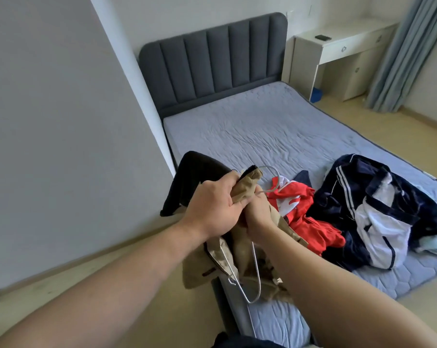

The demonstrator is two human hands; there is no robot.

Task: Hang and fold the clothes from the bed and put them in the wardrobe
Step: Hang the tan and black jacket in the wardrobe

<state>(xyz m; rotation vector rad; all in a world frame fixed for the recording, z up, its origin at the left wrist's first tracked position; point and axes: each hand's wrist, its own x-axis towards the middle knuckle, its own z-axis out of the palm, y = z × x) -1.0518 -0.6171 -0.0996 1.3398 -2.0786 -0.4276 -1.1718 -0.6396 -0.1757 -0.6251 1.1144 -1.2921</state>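
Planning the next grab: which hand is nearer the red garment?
Right. The right hand, gripping the tan garment, is beside the red garment; the left hand lies beyond the right one.

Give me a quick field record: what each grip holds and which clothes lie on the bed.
left grip: holds beige garment near its top
right grip: holds the same garment, just below
hanger: white wire, partly inside the garment
on bed: black garment, red-and-white garment, navy-and-white jacket
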